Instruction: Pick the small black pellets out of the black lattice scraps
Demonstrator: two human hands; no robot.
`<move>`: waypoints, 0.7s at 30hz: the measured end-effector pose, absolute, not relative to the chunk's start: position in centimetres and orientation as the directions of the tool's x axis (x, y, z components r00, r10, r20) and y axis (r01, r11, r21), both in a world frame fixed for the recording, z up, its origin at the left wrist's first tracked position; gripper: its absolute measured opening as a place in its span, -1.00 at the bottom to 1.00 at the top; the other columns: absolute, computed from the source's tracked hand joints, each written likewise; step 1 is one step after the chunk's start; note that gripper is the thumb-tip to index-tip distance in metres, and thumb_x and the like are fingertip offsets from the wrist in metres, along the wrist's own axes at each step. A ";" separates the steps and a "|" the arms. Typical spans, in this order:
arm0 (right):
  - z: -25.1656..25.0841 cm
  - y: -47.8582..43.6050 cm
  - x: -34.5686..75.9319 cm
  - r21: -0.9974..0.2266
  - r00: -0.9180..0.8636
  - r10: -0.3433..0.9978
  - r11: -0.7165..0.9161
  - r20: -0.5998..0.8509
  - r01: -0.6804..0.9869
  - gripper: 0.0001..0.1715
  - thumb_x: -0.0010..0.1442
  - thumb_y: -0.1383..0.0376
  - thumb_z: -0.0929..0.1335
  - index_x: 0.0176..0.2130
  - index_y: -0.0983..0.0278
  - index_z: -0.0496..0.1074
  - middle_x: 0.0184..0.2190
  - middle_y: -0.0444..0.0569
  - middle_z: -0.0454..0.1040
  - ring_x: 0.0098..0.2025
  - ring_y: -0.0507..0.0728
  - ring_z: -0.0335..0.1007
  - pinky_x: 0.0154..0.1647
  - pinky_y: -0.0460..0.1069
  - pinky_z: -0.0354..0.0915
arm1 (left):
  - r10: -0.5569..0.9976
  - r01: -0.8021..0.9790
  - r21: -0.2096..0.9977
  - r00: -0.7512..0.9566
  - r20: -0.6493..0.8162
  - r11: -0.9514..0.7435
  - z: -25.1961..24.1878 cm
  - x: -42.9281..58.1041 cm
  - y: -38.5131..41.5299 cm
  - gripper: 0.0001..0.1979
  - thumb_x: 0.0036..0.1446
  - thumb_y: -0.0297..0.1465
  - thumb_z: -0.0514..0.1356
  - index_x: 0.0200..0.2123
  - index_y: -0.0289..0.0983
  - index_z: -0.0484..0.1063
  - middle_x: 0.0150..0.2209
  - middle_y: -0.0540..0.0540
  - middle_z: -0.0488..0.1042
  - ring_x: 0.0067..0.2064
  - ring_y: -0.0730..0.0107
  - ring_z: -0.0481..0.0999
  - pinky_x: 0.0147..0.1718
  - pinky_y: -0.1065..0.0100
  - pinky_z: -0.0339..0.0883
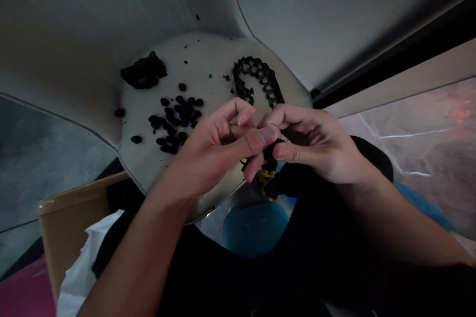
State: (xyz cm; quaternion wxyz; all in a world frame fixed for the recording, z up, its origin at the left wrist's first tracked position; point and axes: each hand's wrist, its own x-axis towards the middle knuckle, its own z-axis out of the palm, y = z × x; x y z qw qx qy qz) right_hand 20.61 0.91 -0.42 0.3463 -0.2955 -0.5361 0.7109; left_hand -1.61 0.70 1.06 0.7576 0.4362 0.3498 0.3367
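Over the front edge of a pale chair seat, both my hands meet at a small black piece, soft-looking and partly hidden by my fingers [273,150]. My left hand [204,153] presses it with the thumb, its index finger raised and bent. My right hand [320,141] pinches the same piece between thumb and fingers. Just behind them lies a curled black strip full of holes [264,72]. To the left is a loose heap of small black oval pieces [178,114]. A crumpled black scrap [145,71] rests farther back.
The chair seat [217,67] carries scattered black crumbs, and its backrest [134,0] rises behind. Below my hands are a yellow item [267,181] and something blue [256,228]. A cardboard box [59,228] with white paper [84,257] stands at lower left.
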 end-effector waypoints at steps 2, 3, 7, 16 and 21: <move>-0.8 1.0 20.8 -0.935 -0.601 0.798 -0.243 -0.041 -0.258 -0.79 0.42 0.24 0.61 -0.16 0.24 0.58 -0.26 -0.06 0.70 -0.19 0.14 0.72 -0.13 0.01 0.53 | 0.829 -0.190 0.920 0.522 -0.201 0.342 1.2 -1.4 0.5 -0.48 0.44 -0.20 0.51 -0.27 -0.13 0.18 -0.52 0.18 0.38 -0.58 0.54 0.35 -0.50 0.37 0.34; -1.0 1.0 20.8 -0.913 -0.605 0.795 -0.275 -0.039 -0.302 -0.79 0.43 0.25 0.61 -0.17 0.24 0.57 -0.27 -0.06 0.69 -0.21 0.13 0.71 -0.16 0.00 0.51 | 0.837 -0.181 0.930 0.515 -0.187 0.319 1.2 -1.3 0.3 -0.48 0.44 -0.19 0.50 -0.28 -0.13 0.17 -0.51 0.17 0.37 -0.58 0.55 0.35 -0.50 0.37 0.34; -1.5 0.4 20.3 -0.838 -0.564 0.822 -0.360 -0.078 -0.410 -0.75 0.36 0.25 0.64 -0.22 0.26 0.58 -0.32 -0.10 0.60 -0.28 0.06 0.58 -0.24 -0.06 0.43 | 0.861 -0.180 0.955 0.494 -0.120 0.237 1.2 -1.1 -0.3 -0.47 0.45 -0.13 0.49 -0.27 -0.13 0.16 -0.51 0.17 0.30 -0.56 0.54 0.37 -0.49 0.37 0.35; -1.9 1.0 21.7 -0.810 -0.371 0.923 -0.296 -0.106 -0.506 -0.72 0.21 0.14 0.70 -0.20 0.16 0.66 -0.26 -0.14 0.61 -0.18 0.09 0.57 -0.09 -0.01 0.60 | 0.917 -0.152 0.972 0.383 -0.108 0.178 3.1 0.3 1.2 -0.51 0.38 0.06 0.49 -0.01 -0.07 0.35 -0.38 0.06 0.47 -0.30 0.25 0.65 -0.33 0.24 0.56; -2.3 0.8 21.2 -0.872 -0.356 0.934 -0.197 -0.028 -0.448 -0.68 0.25 0.08 0.70 -0.20 0.09 0.61 -0.04 -0.10 0.66 -0.03 0.12 0.58 0.09 0.03 0.60 | 0.920 -0.148 0.975 0.379 -0.101 0.168 2.8 -0.3 0.2 -0.49 0.35 0.06 0.51 0.06 -0.05 0.38 -0.36 0.05 0.50 -0.25 0.22 0.67 -0.27 0.23 0.58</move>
